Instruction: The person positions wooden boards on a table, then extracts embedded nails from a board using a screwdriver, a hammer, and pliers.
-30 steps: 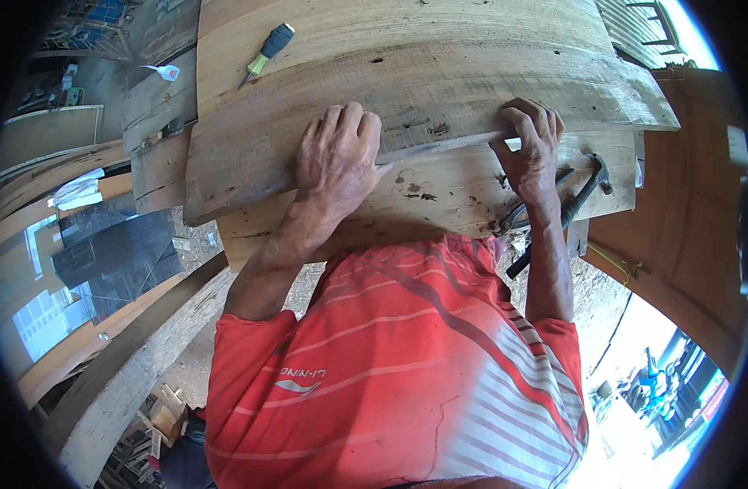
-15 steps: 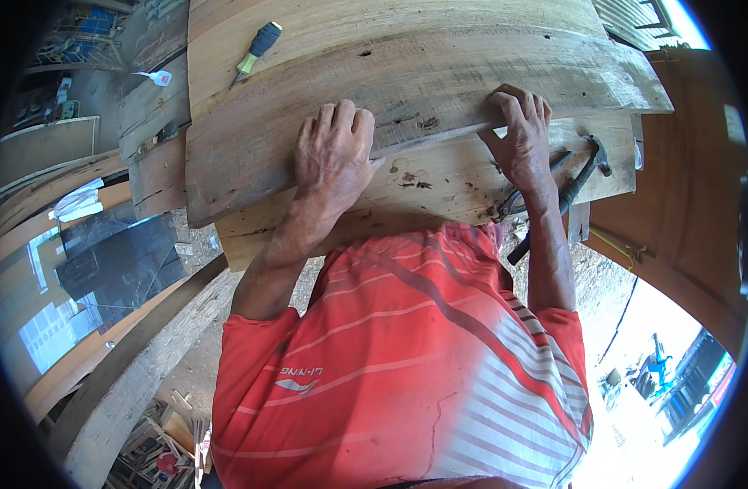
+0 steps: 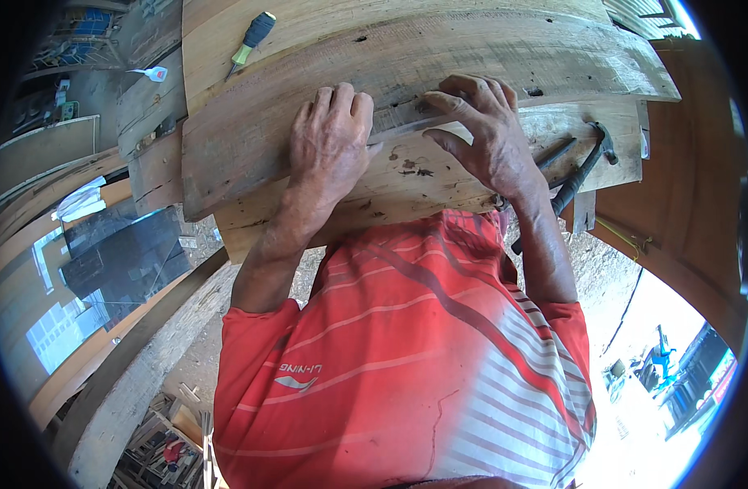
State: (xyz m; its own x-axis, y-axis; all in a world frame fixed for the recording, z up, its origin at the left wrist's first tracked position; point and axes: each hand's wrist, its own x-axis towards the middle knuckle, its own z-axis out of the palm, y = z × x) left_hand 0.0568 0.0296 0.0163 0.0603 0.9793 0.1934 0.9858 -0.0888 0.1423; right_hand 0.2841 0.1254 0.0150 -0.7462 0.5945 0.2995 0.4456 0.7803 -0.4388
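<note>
Under the left hand [image 3: 331, 147], a weathered plank [image 3: 264, 121]; whether the fingers grip its near edge is unclear. The right hand [image 3: 489, 134] spreads loosely, thumb apart; a hammer [image 3: 583, 171] right of it.

Daylight is strongest at the lower right, where glare washes the ground [image 3: 622, 432] to near white. The upper-left background is dim. A pale sheen lies on the right end of the weathered board [image 3: 439, 61]; the hands [image 3: 329, 143] look sharp. Fisheye distortion bows straight edges, black darkens the corners, and distant clutter is indistinct.
</note>
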